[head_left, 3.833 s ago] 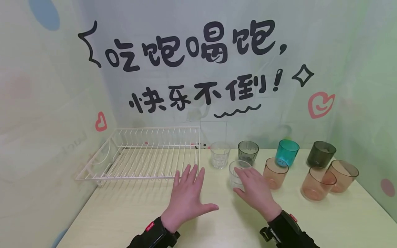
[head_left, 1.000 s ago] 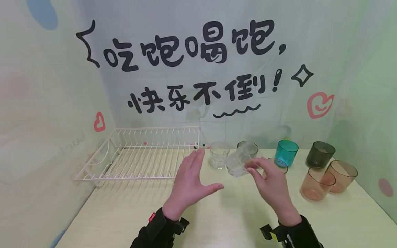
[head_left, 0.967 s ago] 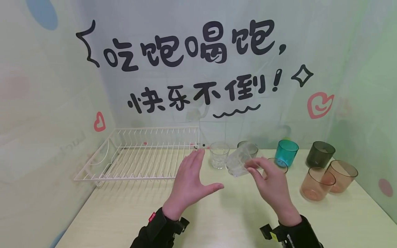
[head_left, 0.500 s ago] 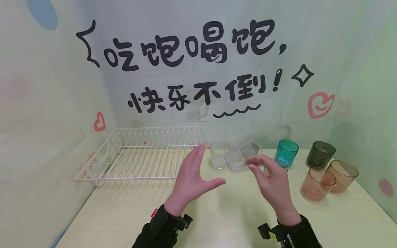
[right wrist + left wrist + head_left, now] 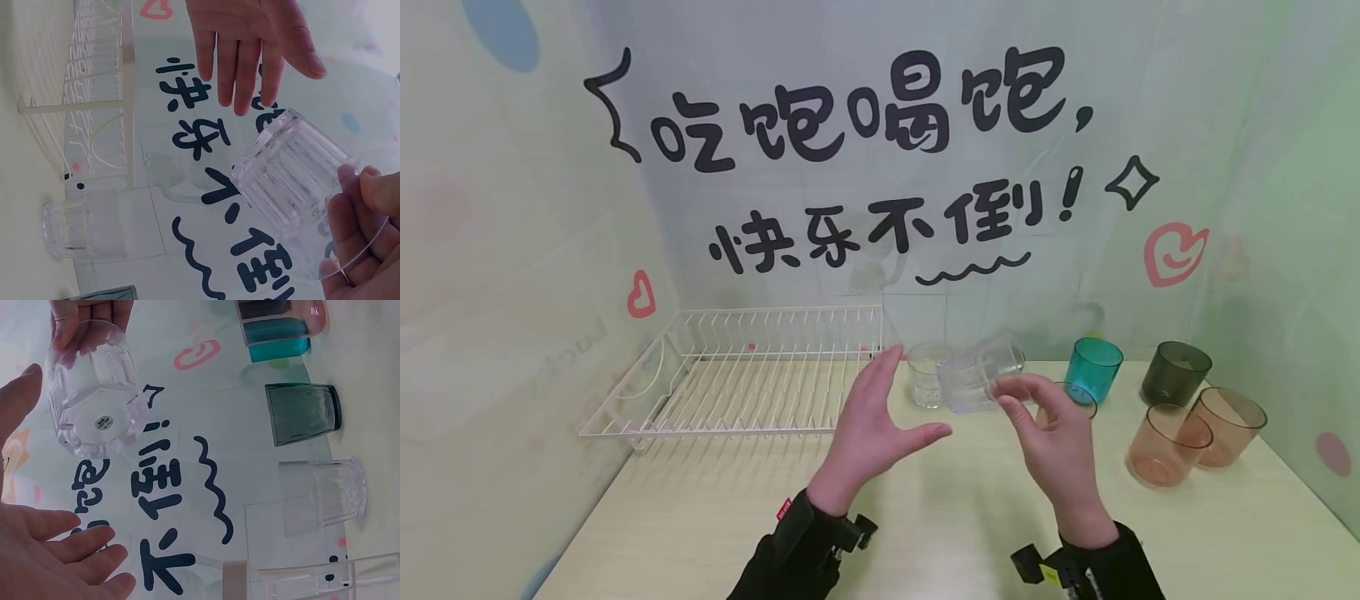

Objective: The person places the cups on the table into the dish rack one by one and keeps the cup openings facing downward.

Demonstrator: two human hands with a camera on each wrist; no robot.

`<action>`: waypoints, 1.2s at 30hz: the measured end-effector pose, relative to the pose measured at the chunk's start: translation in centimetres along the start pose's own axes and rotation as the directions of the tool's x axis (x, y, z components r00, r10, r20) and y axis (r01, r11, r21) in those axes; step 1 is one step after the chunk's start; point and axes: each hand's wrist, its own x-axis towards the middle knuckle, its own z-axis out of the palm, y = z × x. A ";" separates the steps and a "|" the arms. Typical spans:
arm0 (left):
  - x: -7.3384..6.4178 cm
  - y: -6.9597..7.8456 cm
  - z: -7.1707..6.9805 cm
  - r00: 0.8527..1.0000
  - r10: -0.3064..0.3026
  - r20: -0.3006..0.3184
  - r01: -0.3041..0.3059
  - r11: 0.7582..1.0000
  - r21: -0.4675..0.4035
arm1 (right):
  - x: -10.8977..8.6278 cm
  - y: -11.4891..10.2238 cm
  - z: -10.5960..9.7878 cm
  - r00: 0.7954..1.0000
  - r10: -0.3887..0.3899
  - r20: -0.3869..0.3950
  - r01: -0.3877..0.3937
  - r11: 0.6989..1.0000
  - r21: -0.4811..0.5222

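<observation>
My right hand (image 5: 1051,437) pinches a clear glass tumbler (image 5: 966,383) by its rim, thumb on one side and fingers on the other. The tumbler is held tilted in the air, its thick faceted base toward the left hand. My left hand (image 5: 871,425) is spread beside that base with the thumb apart, holding nothing. In the left wrist view a small dark label shows on the base of the held tumbler (image 5: 100,403). A second clear tumbler (image 5: 925,379) stands upright behind, on the table. A grey tumbler (image 5: 303,414) beside it is mostly hidden by the held one in the head view.
A white wire dish rack (image 5: 760,383) stands at the back left of the pale table (image 5: 700,525). On the right stand a teal cup (image 5: 1093,371), a dark green cup (image 5: 1175,372) and several peach cups (image 5: 1165,454), one partly behind the right hand. A lettered sheet hangs behind.
The right hand has lifted the clear tumbler from the table and turned it more sideways. The left hand has moved slightly right, closer to its base, thumb still spread.
</observation>
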 end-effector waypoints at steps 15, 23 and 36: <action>0.3 0.4 1.0 0.998 -0.066 0.021 0.069 0.984 -0.164 | -0.4 -0.6 0.4 0.994 0.099 0.038 -0.105 0.977 0.187; 0.5 0.6 1.3 0.999 -0.039 0.038 0.049 0.947 -0.318 | -0.5 -1.0 0.7 0.988 0.144 0.062 -0.156 0.943 0.294; 0.4 3.4 -0.2 0.988 -0.085 0.132 0.142 0.843 -0.519 | -1.0 -1.4 1.3 0.973 0.224 0.055 -0.228 0.893 0.389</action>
